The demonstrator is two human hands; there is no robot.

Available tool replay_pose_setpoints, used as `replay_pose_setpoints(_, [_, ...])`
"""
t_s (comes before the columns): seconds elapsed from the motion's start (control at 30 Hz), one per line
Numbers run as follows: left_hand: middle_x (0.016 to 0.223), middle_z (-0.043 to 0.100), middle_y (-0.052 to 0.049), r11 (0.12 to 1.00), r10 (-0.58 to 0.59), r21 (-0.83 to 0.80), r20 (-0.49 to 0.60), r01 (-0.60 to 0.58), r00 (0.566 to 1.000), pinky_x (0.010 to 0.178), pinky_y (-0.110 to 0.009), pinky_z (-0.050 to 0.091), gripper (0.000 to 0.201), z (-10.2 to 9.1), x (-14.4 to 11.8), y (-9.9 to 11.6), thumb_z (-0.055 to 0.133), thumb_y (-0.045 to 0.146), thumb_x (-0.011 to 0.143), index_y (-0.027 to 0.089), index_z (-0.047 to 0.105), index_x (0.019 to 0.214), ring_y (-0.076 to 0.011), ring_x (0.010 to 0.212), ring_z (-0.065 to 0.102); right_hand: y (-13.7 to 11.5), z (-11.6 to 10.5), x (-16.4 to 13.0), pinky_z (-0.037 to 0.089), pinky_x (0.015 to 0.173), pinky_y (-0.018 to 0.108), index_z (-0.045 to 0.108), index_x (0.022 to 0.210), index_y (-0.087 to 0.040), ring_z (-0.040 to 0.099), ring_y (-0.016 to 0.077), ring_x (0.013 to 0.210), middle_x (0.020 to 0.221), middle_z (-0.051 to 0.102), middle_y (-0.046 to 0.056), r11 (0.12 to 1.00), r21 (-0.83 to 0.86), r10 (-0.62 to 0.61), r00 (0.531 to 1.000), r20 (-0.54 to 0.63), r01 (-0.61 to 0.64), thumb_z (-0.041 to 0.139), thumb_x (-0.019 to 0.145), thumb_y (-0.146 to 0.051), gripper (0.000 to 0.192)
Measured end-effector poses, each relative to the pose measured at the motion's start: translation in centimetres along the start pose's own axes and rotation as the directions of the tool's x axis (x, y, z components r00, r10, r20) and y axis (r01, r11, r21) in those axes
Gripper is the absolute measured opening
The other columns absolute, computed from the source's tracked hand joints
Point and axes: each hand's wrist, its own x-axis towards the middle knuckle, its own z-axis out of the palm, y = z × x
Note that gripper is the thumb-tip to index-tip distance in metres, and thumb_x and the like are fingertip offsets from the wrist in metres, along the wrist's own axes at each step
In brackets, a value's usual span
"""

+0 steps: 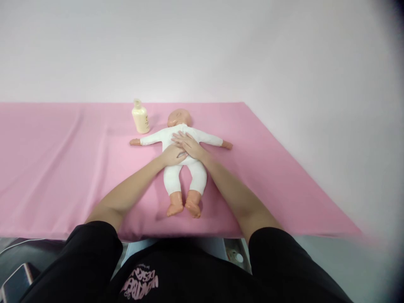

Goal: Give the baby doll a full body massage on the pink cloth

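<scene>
A baby doll (172, 179) with a white cloth body lies stretched out on the pink cloth, arms spread wide and feet toward me. Its head, at the far end, is turned to the side. My left hand (173, 155) rests on the doll's torso, fingers extended and partly under the other hand. Lying flat on the torso, slightly farther up, is my right hand (189, 145), its fingers pointing up and left. The two hands overlap at the fingers. Neither hand grasps anything.
A cream pump bottle (140, 119) stands beyond the doll's arm on the left. Pink cloth (57, 168) with some folds covers the table. A pale wall (189, 50) rises behind. Below the table's front edge, a phone (17, 284) shows at lower left.
</scene>
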Motion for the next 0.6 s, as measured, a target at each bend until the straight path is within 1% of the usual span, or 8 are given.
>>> replay_pose_setpoints(0.17, [0.133, 0.071, -0.011, 0.998, -0.006, -0.06, -0.031, 0.004, 1.0, 0.116, -0.047, 0.046, 0.041, 0.2, 0.3, -0.5, 0.041, 0.036, 0.099, 0.019, 0.074, 0.118, -0.0263, 0.13, 0.063, 0.6, 0.1, 0.3, 0.012, 0.132, 0.052, 0.045, 0.156, -0.022, 0.013, 0.0249, 0.163, 0.172, 0.026, 0.004, 0.99, -0.048, 0.128, 0.991, -0.037, -0.13, 0.017, 0.106, -0.042, 0.061])
replay_pose_setpoints(0.27, [0.126, 0.075, -0.011, 0.994, -0.024, -0.106, -0.062, 0.017, 0.998, 0.114, -0.045, 0.047, 0.044, 0.3, 0.3, -0.6, 0.035, 0.036, 0.102, 0.02, 0.075, 0.112, -0.0244, 0.124, 0.066, 0.9, 0.1, 0.3, 0.012, 0.131, 0.053, 0.036, 0.161, -0.02, 0.011, 0.0267, 0.163, 0.173, 0.022, 0.005, 0.973, -0.092, 0.205, 0.976, -0.066, -0.211, 0.017, 0.106, -0.041, 0.062])
replay_pose_setpoints(0.37, [0.121, 0.076, -0.011, 0.99, -0.08, -0.13, -0.12, 0.064, 0.99, 0.113, -0.046, 0.048, 0.048, 0.4, 0.3, -0.9, 0.03, 0.037, 0.104, 0.02, 0.075, 0.108, -0.0237, 0.119, 0.068, 1.3, 0.4, 0.3, 0.013, 0.13, 0.057, 0.031, 0.163, -0.022, 0.011, 0.0285, 0.163, 0.174, 0.018, 0.004, 0.951, -0.124, 0.272, 0.958, -0.095, -0.282, 0.018, 0.106, -0.043, 0.062])
replay_pose_setpoints(0.43, [0.126, 0.074, -0.012, 0.986, -0.137, -0.121, -0.177, 0.117, 0.975, 0.116, -0.045, 0.046, 0.05, 0.6, 0.2, -1.2, 0.028, 0.037, 0.105, 0.019, 0.074, 0.111, -0.0234, 0.123, 0.066, 1.3, 0.7, 0.2, 0.016, 0.128, 0.062, 0.028, 0.163, -0.022, 0.012, 0.0315, 0.162, 0.174, 0.015, 0.007, 0.932, -0.132, 0.324, 0.938, -0.12, -0.338, 0.02, 0.105, -0.044, 0.063])
replay_pose_setpoints(0.5, [0.135, 0.069, -0.013, 0.978, -0.2, -0.104, -0.217, 0.181, 0.956, 0.12, -0.045, 0.043, 0.052, 0.8, 0.1, -1.5, 0.026, 0.037, 0.106, 0.017, 0.073, 0.114, -0.0231, 0.132, 0.061, 1.2, 1.0, 0.1, 0.018, 0.126, 0.067, 0.026, 0.164, -0.021, 0.013, 0.0357, 0.162, 0.174, 0.014, 0.009, 0.909, -0.127, 0.378, 0.914, -0.148, -0.396, 0.021, 0.105, -0.046, 0.064])
replay_pose_setpoints(0.6, [0.147, 0.061, -0.012, 0.959, -0.28, -0.092, -0.215, 0.266, 0.935, 0.124, -0.048, 0.037, 0.053, 1.0, -0.1, -1.8, 0.024, 0.035, 0.107, 0.017, 0.073, 0.116, -0.0232, 0.144, 0.051, 0.4, 1.3, 0.0, 0.02, 0.125, 0.068, 0.023, 0.165, -0.016, 0.014, 0.0402, 0.161, 0.174, 0.014, 0.012, 0.87, -0.123, 0.458, 0.874, -0.161, -0.478, 0.022, 0.104, -0.047, 0.068])
